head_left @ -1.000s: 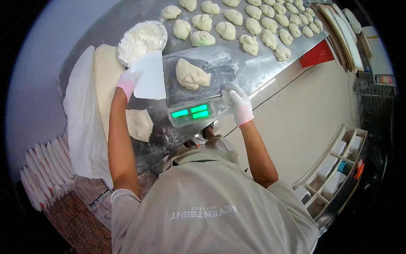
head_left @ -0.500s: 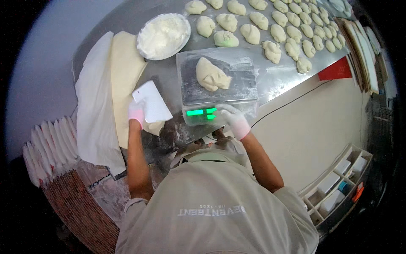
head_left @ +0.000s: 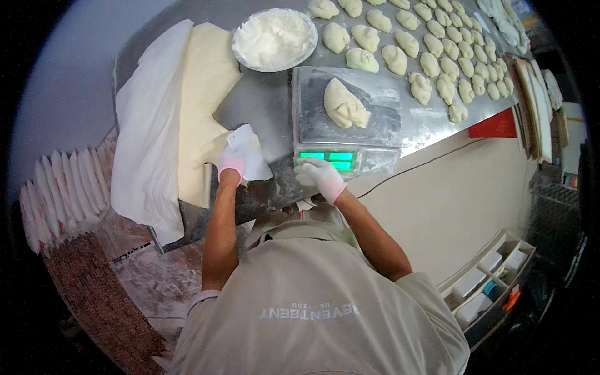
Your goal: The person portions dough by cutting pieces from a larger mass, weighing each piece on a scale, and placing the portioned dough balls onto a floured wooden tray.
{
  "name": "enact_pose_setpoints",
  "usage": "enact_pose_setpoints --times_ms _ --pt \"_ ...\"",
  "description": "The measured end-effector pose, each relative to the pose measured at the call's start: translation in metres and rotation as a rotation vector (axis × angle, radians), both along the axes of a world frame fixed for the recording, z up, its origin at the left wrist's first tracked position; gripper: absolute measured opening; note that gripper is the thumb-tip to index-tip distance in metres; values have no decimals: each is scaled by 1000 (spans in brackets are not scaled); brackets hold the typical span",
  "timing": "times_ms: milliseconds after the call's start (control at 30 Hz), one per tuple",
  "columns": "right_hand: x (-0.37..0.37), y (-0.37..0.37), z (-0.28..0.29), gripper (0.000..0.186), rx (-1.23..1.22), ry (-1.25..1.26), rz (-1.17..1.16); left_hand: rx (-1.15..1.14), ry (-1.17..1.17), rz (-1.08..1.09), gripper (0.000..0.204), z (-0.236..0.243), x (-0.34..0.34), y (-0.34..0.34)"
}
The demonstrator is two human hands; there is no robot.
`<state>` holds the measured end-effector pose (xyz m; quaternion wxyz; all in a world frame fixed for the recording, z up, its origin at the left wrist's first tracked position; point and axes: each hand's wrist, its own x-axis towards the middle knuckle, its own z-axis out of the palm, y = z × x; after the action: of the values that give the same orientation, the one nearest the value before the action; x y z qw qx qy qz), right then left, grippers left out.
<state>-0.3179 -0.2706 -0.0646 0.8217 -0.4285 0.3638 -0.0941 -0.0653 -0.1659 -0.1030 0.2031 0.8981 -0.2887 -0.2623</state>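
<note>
Steel table (head_left: 262,94): it spread across the upper half of the frame, flour-dusted, with pale floor (head_left: 437,175) to its right.
Dough slab (head_left: 203,87): it lay left of centre beside a white cloth (head_left: 147,119), its long axis running from top to bottom of the frame.
Left hand (head_left: 231,164): gloved, at the slab's lower right edge, its fingers closed around a white scraper (head_left: 254,159); whether the blade touched dough could not be told.
Slab to fingers: the bulk lay up and left of them, and the left hand was clearly the nearer; this relation seemed to matter most.
Right hand (head_left: 321,177): gloved, below frame centre at the scale's lit display (head_left: 328,156), fingers loosely extended leftward with nothing visible in them; contact was unclear.
Dough piece (head_left: 345,105): it sat on the scale plate (head_left: 312,128), above the right hand, its long axis slanting from upper left to lower right.
Flour bowl (head_left: 238,55): it stood at upper centre, right of the slab's top.
</note>
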Motion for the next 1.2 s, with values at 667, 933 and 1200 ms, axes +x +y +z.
enact_pose_setpoints --times_ms 667,933,1200 --pt "-9 -18 34 21 -682 219 -336 -569 644 182 34 96 -46 47" --pt "-43 -106 42 39 -1750 706 122 -512 580 145 38 119 -52 24" --pt "-139 -86 15 49 -986 438 -545 -508 552 243 41 117 -44 9"
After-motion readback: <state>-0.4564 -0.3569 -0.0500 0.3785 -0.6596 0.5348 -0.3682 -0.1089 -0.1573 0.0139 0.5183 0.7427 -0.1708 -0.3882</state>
